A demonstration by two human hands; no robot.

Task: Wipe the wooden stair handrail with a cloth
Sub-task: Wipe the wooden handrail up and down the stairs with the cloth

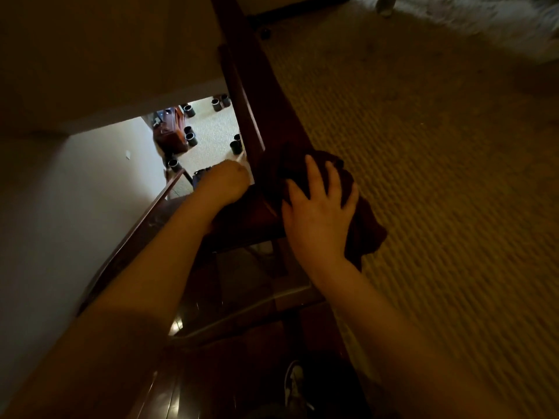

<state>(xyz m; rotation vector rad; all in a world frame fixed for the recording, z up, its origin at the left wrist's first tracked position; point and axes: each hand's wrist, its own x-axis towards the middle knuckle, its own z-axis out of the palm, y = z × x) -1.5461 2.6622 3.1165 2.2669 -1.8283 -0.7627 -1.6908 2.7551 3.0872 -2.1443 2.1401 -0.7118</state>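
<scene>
The left hand's [231,181] fingers are out of sight past its knuckles, so its grip cannot be told. The cloth [360,219] is so dark that its folds do not read, and the right hand [320,216] covers its middle. The rail [257,116] runs out at the top edge. Both forearms are cut by the bottom edge. A shoe [295,384] at the bottom edge is dim. The far pots [191,139] below are small. The top right corner is blurred.

Dark polished wood handrail [257,95], cloth [363,225] (matt), ribbed carpet [438,207]
</scene>
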